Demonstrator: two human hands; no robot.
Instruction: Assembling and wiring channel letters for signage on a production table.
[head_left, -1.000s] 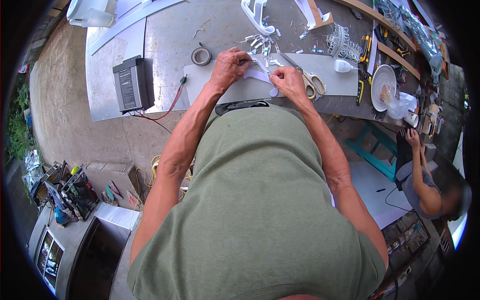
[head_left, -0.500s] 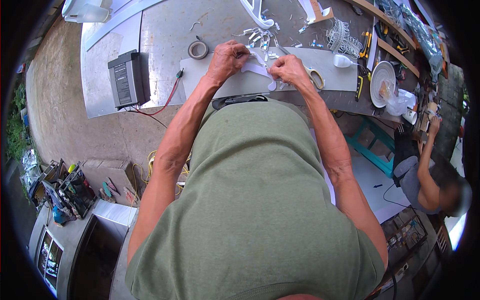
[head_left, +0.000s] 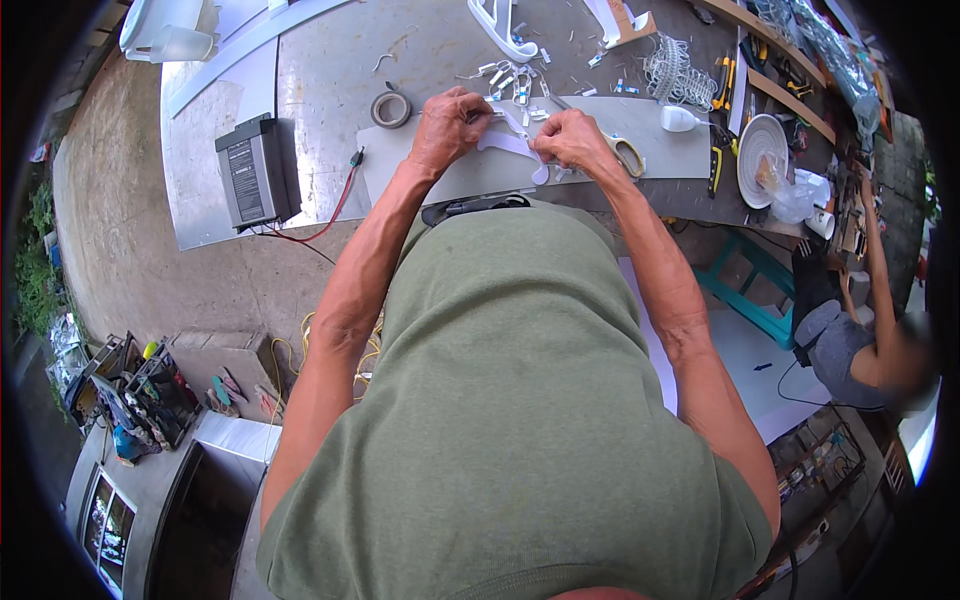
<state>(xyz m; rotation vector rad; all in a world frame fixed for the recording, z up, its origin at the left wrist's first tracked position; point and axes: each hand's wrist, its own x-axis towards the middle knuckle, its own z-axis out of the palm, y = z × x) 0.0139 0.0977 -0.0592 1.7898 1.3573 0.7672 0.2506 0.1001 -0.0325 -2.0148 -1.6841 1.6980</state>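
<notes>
At the bench's near edge, my left hand [head_left: 450, 125] is closed in a pinch above a flat white curved cutout [head_left: 508, 144]. My right hand [head_left: 573, 140] pinches at the cutout's right side, the fingertips close together. What sits between the fingers of either hand is too small to make out. The cutout rests on a grey sheet [head_left: 415, 165]. Just beyond my hands lies a cluster of small white modules on wires [head_left: 520, 85]. Scissors [head_left: 629, 157] with yellowish handles lie beside my right hand, and a roll of tape [head_left: 391, 109] beside my left.
A dark boxy power unit [head_left: 250, 175] with red and black leads stands at the left. Rightward are coiled white wire [head_left: 682, 75], a white bulb-shaped item [head_left: 680, 119], pliers [head_left: 722, 85] and a round white basket [head_left: 763, 160]. A teal stool [head_left: 750, 285] and another person [head_left: 850, 350] are at right.
My hands keep almost the same pinching pose over the white cutout. The view has shifted slightly. At the right, the other person's arm has reached farther up.
</notes>
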